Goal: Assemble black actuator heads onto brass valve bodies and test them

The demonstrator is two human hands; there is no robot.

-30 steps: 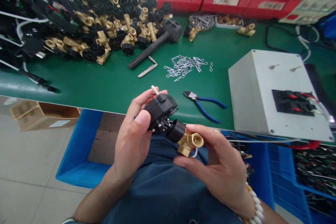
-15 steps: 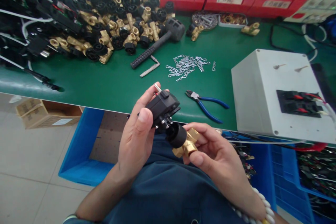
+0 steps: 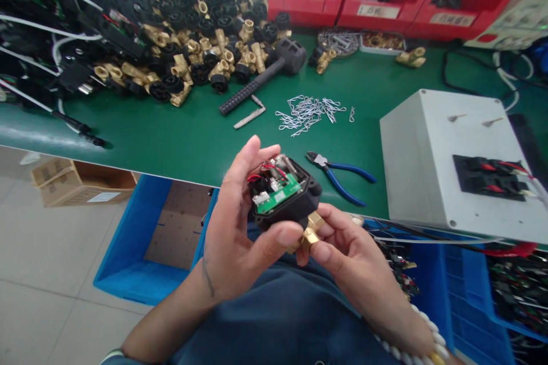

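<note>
As housing [image 3: 294, 209] has turned board [image 3: 279, 196] up | left grip [image 3: 234, 242]: housing | right grip [image 3: 360, 265]: brass fitting [image 3: 311, 235]

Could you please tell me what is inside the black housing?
The black housing holds a green circuit board and red wires. Whatever lies under the board is covered and cannot be seen.

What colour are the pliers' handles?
The handles are blue, seen best in the head view.

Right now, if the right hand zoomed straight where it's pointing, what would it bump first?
Beyond the brass fitting the right hand holds, probably the black housing in the left hand; depth is unclear.
</note>
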